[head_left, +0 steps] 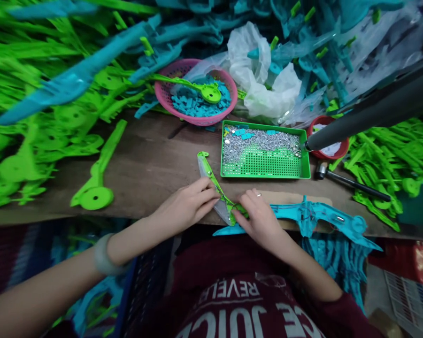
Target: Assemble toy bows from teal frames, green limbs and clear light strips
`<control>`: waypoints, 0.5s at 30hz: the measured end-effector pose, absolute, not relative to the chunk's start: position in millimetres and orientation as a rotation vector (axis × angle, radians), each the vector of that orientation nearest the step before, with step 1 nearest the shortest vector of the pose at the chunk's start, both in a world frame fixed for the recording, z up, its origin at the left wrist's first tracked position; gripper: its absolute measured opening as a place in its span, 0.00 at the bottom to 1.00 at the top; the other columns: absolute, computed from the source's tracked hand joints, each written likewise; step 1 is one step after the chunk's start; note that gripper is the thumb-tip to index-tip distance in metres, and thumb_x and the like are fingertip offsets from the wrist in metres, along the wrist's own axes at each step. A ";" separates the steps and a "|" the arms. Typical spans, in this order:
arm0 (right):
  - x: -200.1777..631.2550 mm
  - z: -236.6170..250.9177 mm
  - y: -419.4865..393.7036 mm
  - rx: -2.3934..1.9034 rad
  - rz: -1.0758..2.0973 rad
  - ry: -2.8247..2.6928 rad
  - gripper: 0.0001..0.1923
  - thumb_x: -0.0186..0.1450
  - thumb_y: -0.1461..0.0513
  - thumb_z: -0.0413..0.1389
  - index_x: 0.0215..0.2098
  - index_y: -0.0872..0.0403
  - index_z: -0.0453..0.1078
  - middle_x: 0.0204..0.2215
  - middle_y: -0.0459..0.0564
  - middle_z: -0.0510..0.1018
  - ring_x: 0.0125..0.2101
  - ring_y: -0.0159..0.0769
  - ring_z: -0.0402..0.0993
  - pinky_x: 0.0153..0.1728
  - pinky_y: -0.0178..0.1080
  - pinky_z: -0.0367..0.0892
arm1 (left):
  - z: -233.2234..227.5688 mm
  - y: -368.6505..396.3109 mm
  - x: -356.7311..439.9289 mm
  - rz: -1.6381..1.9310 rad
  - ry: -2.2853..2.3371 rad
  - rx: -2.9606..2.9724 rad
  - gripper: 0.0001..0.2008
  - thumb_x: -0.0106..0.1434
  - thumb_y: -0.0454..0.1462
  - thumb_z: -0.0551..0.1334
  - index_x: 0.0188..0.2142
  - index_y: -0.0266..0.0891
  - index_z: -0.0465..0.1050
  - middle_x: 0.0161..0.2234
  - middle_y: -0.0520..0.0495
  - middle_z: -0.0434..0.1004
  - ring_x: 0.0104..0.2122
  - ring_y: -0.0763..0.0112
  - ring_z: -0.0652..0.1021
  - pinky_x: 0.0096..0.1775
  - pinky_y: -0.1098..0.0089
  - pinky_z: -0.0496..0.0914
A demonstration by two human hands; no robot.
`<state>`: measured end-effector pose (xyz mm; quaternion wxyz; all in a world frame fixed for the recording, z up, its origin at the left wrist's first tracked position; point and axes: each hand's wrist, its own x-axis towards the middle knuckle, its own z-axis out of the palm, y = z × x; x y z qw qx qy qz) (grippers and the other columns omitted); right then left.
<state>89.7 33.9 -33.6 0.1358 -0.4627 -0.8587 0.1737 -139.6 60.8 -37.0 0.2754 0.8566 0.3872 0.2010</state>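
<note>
My left hand (192,203) is closed, its fingers pinching the middle of a long, curved green plastic part (211,172). A pale translucent piece lies along that part's edge. My right hand (260,217) bends its fingers round the lower end of the same part, and its fingertips are partly hidden. Below and to the right stretches a long blue plastic piece (288,211), shaped like a toy bow, with thin wires and a small metal piece on it. The right hand and forearm cover some of this blue piece.
A green tray (265,174) of small metal screws and blue bits stands ahead. Behind it are a pink basket (197,121) of blue parts and a red bowl (340,152). A hammer (355,184) lies right. Green parts (96,197) and blue parts pile around the table.
</note>
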 end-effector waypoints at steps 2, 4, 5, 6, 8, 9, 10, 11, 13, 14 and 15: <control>94.1 -30.4 28.7 -1.187 0.418 -2.581 0.11 0.74 0.61 0.50 0.47 0.56 0.72 0.44 0.57 0.78 0.45 0.44 0.69 0.47 0.45 0.68 | -37.4 61.8 -139.9 0.512 1.036 2.296 0.13 0.74 0.40 0.52 0.40 0.38 0.73 0.39 0.45 0.72 0.37 0.66 0.77 0.39 0.66 0.74; 97.3 -29.0 25.1 -1.058 0.326 -2.670 0.15 0.74 0.59 0.50 0.54 0.57 0.71 0.51 0.60 0.78 0.50 0.46 0.70 0.49 0.47 0.68 | -36.0 62.6 -140.0 0.500 1.033 2.262 0.12 0.74 0.41 0.53 0.41 0.38 0.72 0.39 0.45 0.72 0.38 0.65 0.77 0.39 0.65 0.75; 98.4 -29.0 24.2 -1.020 0.288 -2.710 0.17 0.75 0.59 0.50 0.56 0.58 0.71 0.54 0.61 0.77 0.52 0.47 0.70 0.49 0.47 0.69 | -35.2 63.1 -140.3 0.497 1.049 2.245 0.11 0.74 0.41 0.54 0.42 0.38 0.71 0.40 0.45 0.72 0.39 0.64 0.77 0.40 0.64 0.75; 99.1 -29.3 24.0 -0.997 0.262 -2.746 0.18 0.75 0.58 0.49 0.57 0.59 0.71 0.56 0.62 0.76 0.53 0.47 0.70 0.48 0.48 0.70 | -34.7 63.8 -140.9 0.502 1.088 2.234 0.11 0.73 0.42 0.55 0.44 0.38 0.71 0.41 0.44 0.73 0.40 0.64 0.78 0.41 0.63 0.76; 99.9 -30.4 25.0 -0.956 0.245 -2.788 0.19 0.75 0.58 0.49 0.57 0.61 0.71 0.60 0.64 0.74 0.55 0.49 0.69 0.48 0.48 0.71 | -34.9 65.5 -143.4 0.542 1.238 2.238 0.15 0.71 0.46 0.59 0.48 0.37 0.69 0.47 0.40 0.73 0.46 0.58 0.77 0.47 0.58 0.76; 100.0 -31.1 25.8 -0.935 0.248 -2.795 0.20 0.75 0.58 0.48 0.56 0.62 0.71 0.61 0.64 0.72 0.57 0.49 0.69 0.49 0.48 0.71 | -36.0 66.2 -145.1 0.571 1.326 2.247 0.19 0.68 0.48 0.62 0.50 0.36 0.69 0.51 0.36 0.72 0.51 0.53 0.76 0.51 0.54 0.75; 100.0 -31.6 26.7 -0.914 0.258 -2.794 0.20 0.75 0.58 0.48 0.56 0.63 0.72 0.62 0.65 0.72 0.57 0.49 0.69 0.50 0.48 0.72 | -37.7 66.7 -147.0 0.596 1.404 2.253 0.23 0.66 0.50 0.64 0.52 0.35 0.68 0.55 0.33 0.70 0.55 0.48 0.73 0.55 0.50 0.72; 100.0 -32.2 27.5 -0.899 0.274 -2.786 0.21 0.75 0.58 0.48 0.56 0.64 0.72 0.61 0.65 0.72 0.58 0.49 0.69 0.51 0.48 0.72 | -40.1 66.8 -148.9 0.613 1.458 2.253 0.27 0.64 0.51 0.65 0.54 0.35 0.67 0.58 0.31 0.68 0.59 0.45 0.71 0.59 0.47 0.69; 99.6 -33.0 28.7 -0.887 0.316 -2.767 0.21 0.75 0.58 0.48 0.56 0.64 0.72 0.60 0.65 0.74 0.58 0.49 0.69 0.52 0.49 0.72 | -45.4 65.5 -152.1 0.623 1.500 2.234 0.31 0.64 0.52 0.65 0.59 0.37 0.65 0.63 0.31 0.65 0.62 0.44 0.68 0.62 0.45 0.66; 99.4 -33.3 29.2 -0.889 0.339 -2.761 0.21 0.75 0.58 0.48 0.56 0.64 0.71 0.60 0.65 0.74 0.58 0.49 0.69 0.52 0.49 0.72 | -47.8 64.4 -153.4 0.622 1.499 2.227 0.32 0.65 0.52 0.64 0.62 0.38 0.63 0.65 0.32 0.63 0.63 0.45 0.68 0.63 0.45 0.65; 99.3 -33.5 29.8 -0.889 0.356 -2.756 0.21 0.75 0.58 0.47 0.57 0.64 0.71 0.59 0.66 0.74 0.59 0.48 0.69 0.52 0.49 0.72 | -49.4 63.4 -154.6 0.619 1.492 2.231 0.32 0.66 0.52 0.62 0.63 0.38 0.61 0.66 0.32 0.62 0.64 0.46 0.67 0.63 0.45 0.65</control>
